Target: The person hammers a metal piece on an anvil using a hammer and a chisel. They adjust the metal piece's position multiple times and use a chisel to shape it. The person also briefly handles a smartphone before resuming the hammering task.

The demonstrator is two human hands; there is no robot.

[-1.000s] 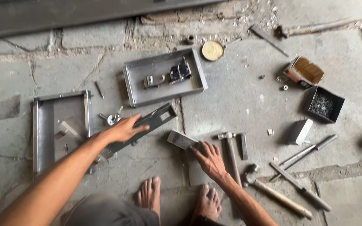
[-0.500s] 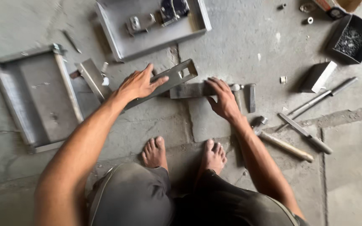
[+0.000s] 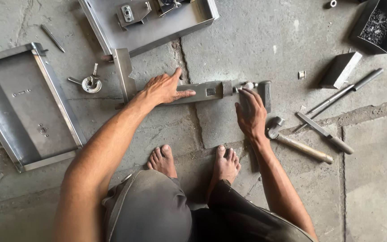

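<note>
- Your left hand (image 3: 164, 89) presses flat, fingers spread, on a long grey metal bracket (image 3: 202, 92) lying on the stone floor (image 3: 256, 40) at frame centre.
- Your right hand (image 3: 251, 114) rests on the bracket's right end, fingers loosely curled over it, gripping nothing.
- A wooden-handled hammer (image 3: 298, 145) lies just right of that hand.
- A shallow steel tray (image 3: 19, 105) sits at left.

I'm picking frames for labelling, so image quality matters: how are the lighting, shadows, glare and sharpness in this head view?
Head view: soft, even daylight; short faint shadows beside the wooden-handled hammer and the grey metal block; mild sheen, no harsh glare, on the flat steel tray; both hands, left hand and right hand, look sharp; slight wide-angle stretch at the edges.
</note>
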